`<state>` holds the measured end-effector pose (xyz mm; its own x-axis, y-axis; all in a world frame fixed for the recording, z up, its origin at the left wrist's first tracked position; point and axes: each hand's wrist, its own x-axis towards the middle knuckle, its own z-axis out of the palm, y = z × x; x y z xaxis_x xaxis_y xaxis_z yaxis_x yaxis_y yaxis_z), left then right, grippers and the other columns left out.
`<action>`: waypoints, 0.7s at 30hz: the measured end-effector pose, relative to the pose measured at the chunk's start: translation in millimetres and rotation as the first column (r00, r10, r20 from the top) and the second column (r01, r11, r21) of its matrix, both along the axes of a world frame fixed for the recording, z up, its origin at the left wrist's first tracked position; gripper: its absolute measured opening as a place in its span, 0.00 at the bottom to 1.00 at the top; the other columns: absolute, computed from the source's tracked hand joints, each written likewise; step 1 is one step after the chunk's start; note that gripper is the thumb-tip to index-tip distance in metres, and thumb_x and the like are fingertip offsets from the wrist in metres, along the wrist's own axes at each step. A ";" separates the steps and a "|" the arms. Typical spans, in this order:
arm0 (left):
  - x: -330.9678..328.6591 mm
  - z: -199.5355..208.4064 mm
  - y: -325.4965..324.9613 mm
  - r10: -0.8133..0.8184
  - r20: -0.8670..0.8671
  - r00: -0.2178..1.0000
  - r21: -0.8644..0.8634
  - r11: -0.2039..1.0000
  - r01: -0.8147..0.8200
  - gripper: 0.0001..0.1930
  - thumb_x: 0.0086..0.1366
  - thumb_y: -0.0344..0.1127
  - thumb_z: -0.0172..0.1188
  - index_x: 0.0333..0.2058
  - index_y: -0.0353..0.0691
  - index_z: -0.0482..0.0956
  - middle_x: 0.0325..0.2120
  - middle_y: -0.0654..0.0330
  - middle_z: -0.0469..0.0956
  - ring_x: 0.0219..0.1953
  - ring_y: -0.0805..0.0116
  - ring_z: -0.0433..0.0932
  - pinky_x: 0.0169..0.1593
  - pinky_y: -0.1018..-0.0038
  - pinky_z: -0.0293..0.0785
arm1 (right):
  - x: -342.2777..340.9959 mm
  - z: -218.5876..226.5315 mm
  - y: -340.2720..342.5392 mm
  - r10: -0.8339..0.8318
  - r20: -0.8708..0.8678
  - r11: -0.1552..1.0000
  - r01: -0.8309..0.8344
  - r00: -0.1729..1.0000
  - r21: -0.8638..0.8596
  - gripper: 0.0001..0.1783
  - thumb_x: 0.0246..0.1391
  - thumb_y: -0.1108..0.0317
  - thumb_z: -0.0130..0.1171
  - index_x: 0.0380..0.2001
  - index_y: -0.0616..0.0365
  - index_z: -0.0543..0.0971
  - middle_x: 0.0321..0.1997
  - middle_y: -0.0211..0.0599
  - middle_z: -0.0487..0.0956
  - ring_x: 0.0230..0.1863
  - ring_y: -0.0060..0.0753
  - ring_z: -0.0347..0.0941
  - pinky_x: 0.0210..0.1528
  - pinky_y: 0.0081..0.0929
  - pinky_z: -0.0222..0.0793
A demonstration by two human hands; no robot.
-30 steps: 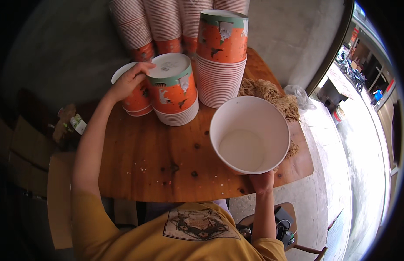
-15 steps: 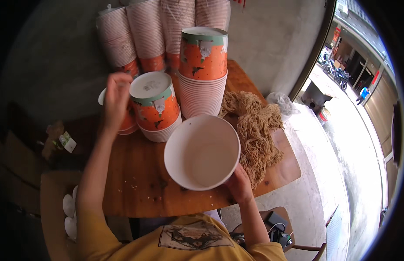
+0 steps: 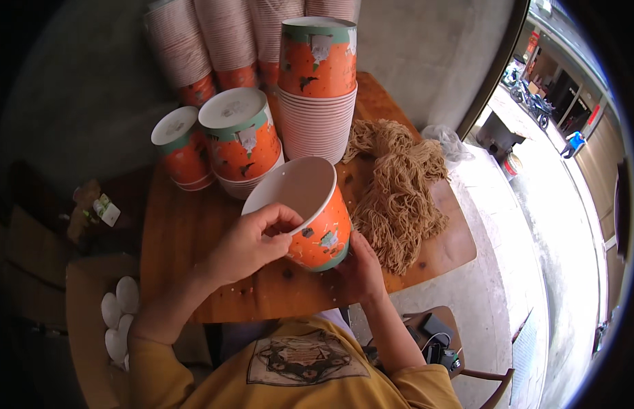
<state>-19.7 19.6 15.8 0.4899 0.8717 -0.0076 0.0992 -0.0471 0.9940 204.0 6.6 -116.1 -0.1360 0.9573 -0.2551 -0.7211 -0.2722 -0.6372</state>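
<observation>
A large paper bucket (image 3: 325,235), orange outside with a green band at its base and white within, is held tilted over the table's near half. Its mouth points up and to the left. My left hand (image 3: 252,242) pinches its near rim between thumb and fingers. Under the green base end, my right hand (image 3: 363,267) steadies it, fingers partly hidden behind it. Just beyond stand upside-down nested buckets: a short stack (image 3: 242,155), a smaller one (image 3: 186,158) to its left, and a tall stack (image 3: 317,116) to its right.
Tan dried noodles or strands (image 3: 402,198) lie heaped on the wooden table (image 3: 187,255) at right. Plastic-wrapped bucket stacks (image 3: 225,34) lean on the wall. A box (image 3: 88,320) with white rounded items sits lower left; a chair (image 3: 453,327) carries black devices lower right.
My left hand has come down from beside the short stacks and taken hold of the bucket's rim. The bucket has turned, so its printed side now shows.
</observation>
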 end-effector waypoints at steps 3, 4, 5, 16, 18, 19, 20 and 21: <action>-6.4 -4.0 6.0 0.005 0.013 1.000 -0.072 0.997 -0.004 0.09 0.64 0.28 0.56 0.43 0.34 0.74 0.35 0.68 0.75 0.37 0.82 0.72 0.42 0.81 0.73 | 1.7 -5.0 -0.6 0.019 -0.001 0.999 -0.019 1.000 0.026 0.12 0.67 0.56 0.51 0.45 0.50 0.74 0.45 0.26 0.80 0.45 0.23 0.77 0.46 0.29 0.75; -7.5 -3.0 6.4 0.009 0.012 1.000 -0.074 0.997 -0.008 0.09 0.64 0.28 0.56 0.43 0.34 0.74 0.35 0.68 0.75 0.37 0.82 0.72 0.42 0.81 0.73 | 0.8 -5.0 -1.2 0.023 -0.003 0.999 -0.023 1.000 0.024 0.12 0.67 0.56 0.51 0.45 0.50 0.74 0.45 0.26 0.80 0.45 0.23 0.77 0.46 0.29 0.75; -8.5 -2.0 7.2 -0.002 -0.032 0.999 -0.069 0.998 0.000 0.09 0.64 0.28 0.56 0.42 0.34 0.74 0.34 0.68 0.75 0.36 0.83 0.72 0.41 0.81 0.72 | -0.3 -4.5 -1.0 0.016 -0.019 1.000 -0.016 1.000 0.016 0.12 0.67 0.56 0.51 0.45 0.50 0.74 0.45 0.26 0.80 0.45 0.24 0.77 0.46 0.29 0.76; -4.9 12.2 5.5 -0.103 -0.186 0.977 -0.081 0.993 0.089 0.08 0.65 0.32 0.59 0.39 0.32 0.76 0.30 0.68 0.75 0.33 0.82 0.71 0.40 0.80 0.72 | -2.6 -7.6 -1.1 0.107 0.062 0.991 -0.101 0.992 -0.083 0.15 0.68 0.55 0.49 0.48 0.52 0.74 0.46 0.26 0.79 0.46 0.19 0.76 0.44 0.29 0.76; -4.6 8.2 4.7 -0.076 -0.179 0.981 -0.016 0.997 0.074 0.09 0.65 0.32 0.60 0.40 0.32 0.77 0.30 0.67 0.76 0.33 0.82 0.72 0.40 0.80 0.73 | -3.7 -8.3 -0.5 0.147 0.141 0.984 -0.130 0.979 -0.121 0.18 0.68 0.53 0.48 0.48 0.54 0.74 0.43 0.25 0.79 0.45 0.21 0.76 0.42 0.30 0.75; -3.6 8.3 3.8 -0.077 -0.180 0.981 -0.019 0.997 0.074 0.09 0.65 0.32 0.60 0.40 0.32 0.77 0.30 0.67 0.76 0.33 0.82 0.72 0.40 0.80 0.73 | -3.0 -7.5 1.5 0.148 0.139 0.984 -0.131 0.979 -0.124 0.18 0.68 0.53 0.48 0.48 0.54 0.74 0.43 0.25 0.79 0.45 0.21 0.76 0.42 0.30 0.75; -1.9 9.4 2.6 -0.081 -0.200 0.977 -0.038 0.996 0.074 0.09 0.65 0.32 0.60 0.40 0.32 0.77 0.30 0.67 0.76 0.33 0.82 0.72 0.40 0.80 0.73 | -1.8 -5.7 3.5 0.126 0.479 0.992 -0.125 0.868 -0.034 0.17 0.67 0.55 0.50 0.48 0.56 0.74 0.43 0.28 0.78 0.44 0.24 0.76 0.41 0.32 0.75; 0.1 10.6 1.3 -0.086 -0.219 0.972 -0.058 0.995 0.075 0.10 0.65 0.32 0.60 0.40 0.32 0.77 0.30 0.66 0.77 0.33 0.82 0.73 0.40 0.80 0.73 | -0.3 -3.9 3.4 0.059 0.757 0.987 -0.151 0.651 0.053 0.17 0.66 0.56 0.51 0.48 0.58 0.73 0.42 0.30 0.78 0.44 0.28 0.76 0.41 0.33 0.74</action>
